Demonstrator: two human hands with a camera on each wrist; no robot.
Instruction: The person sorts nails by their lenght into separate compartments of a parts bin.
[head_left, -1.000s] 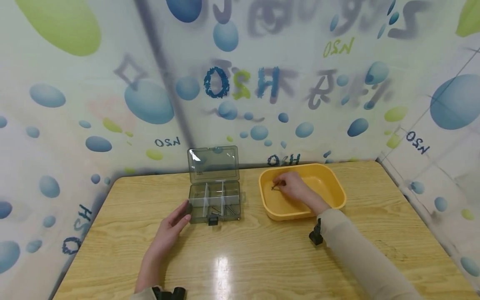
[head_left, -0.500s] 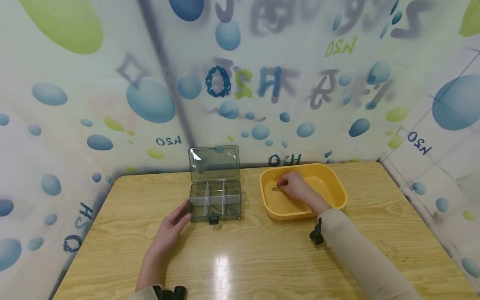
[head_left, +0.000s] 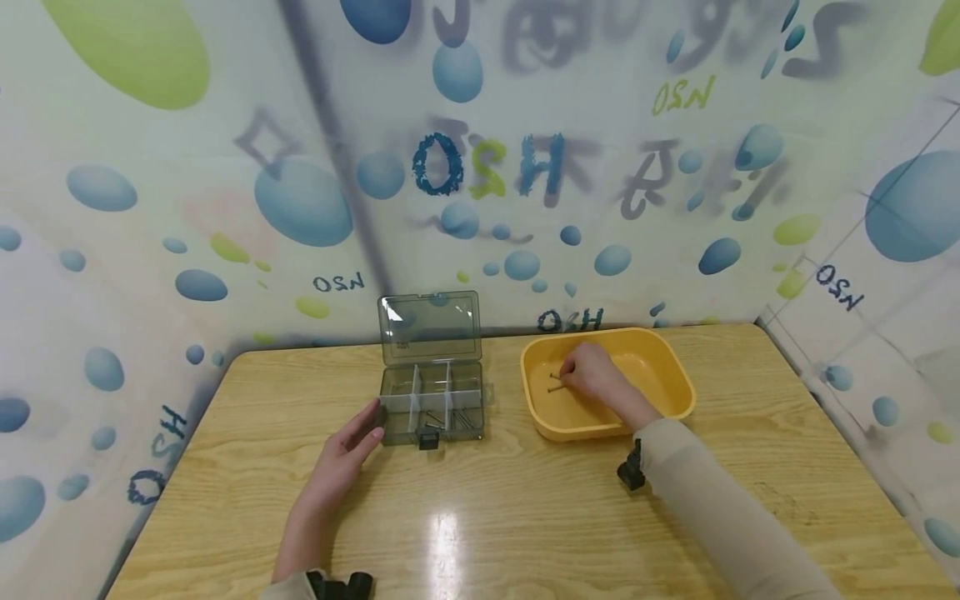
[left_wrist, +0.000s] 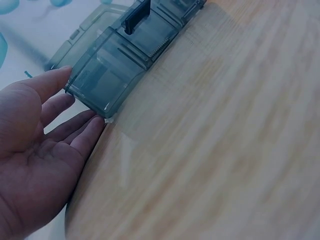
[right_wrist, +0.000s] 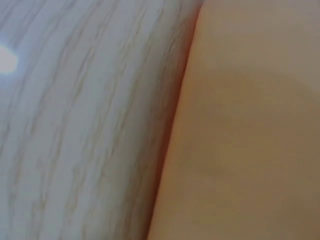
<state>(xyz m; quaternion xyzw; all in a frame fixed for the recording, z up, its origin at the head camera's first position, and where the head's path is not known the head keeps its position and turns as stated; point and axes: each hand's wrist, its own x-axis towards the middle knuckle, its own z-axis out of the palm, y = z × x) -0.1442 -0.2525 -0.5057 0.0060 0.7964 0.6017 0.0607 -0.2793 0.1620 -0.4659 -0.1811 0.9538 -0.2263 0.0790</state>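
In the head view my left hand (head_left: 347,446) rests with loosely extended fingers against the left side of a smoky clear compartment box (head_left: 397,437). Its lid (head_left: 429,327) stands raised at the back. In the left wrist view, the thumb and fingers touch the end of the box (left_wrist: 105,82). Several metal screws (head_left: 461,418) lie in its front middle and front right compartments. My right hand (head_left: 596,375) reaches into a yellow tray (head_left: 675,387), its fingertips pinching screws (head_left: 555,388) whose ends stick out to the left. The fingertips themselves are partly hidden.
Both containers stand on a wood-grain table (head_left: 510,517), near its back edge. A patterned wall covering (head_left: 480,275) rises directly behind it. The right wrist view holds only the table and the tray's outer wall (right_wrist: 240,135), close up.
My right fingers have shifted slightly within the tray. Two screw ends now stick out, spread apart, where they lay close together half a second ago. The left hand stays on the box.
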